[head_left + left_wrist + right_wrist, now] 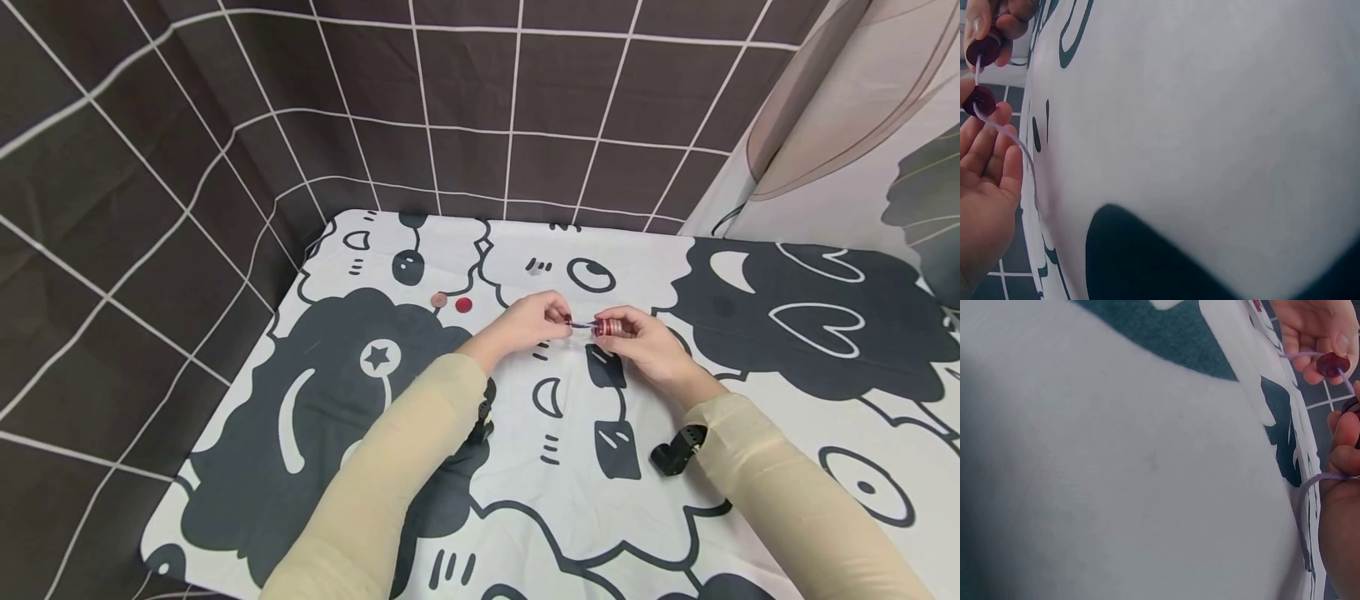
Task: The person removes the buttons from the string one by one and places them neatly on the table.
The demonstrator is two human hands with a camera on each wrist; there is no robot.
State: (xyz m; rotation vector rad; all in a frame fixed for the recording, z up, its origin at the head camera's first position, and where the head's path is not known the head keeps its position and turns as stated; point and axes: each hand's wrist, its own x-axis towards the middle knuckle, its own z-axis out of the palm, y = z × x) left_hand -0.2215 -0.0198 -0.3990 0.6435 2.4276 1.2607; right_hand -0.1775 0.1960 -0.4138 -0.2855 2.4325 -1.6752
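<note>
Between thumb and fingers, my left hand (531, 323) pinches a single dark red button (982, 100) threaded on a pale purple cord (1019, 142). Facing it a short distance away, my right hand (654, 343) grips a stack of red buttons (611, 327) strung on the same cord. A short straight stretch of cord joins the single button to the stack. In the left wrist view the cord's other side curves down past the left fingers; a further length of cord (1302, 519) hangs beside the right wrist. Fingers partly hide the stack.
On the black-and-white patterned cloth (517, 467) lie a pink button (438, 299) and a red button (464, 305), left of the hands. A dark gridded curtain (465, 92) stands behind and at the left. A pale curtain (840, 158) hangs at the back right.
</note>
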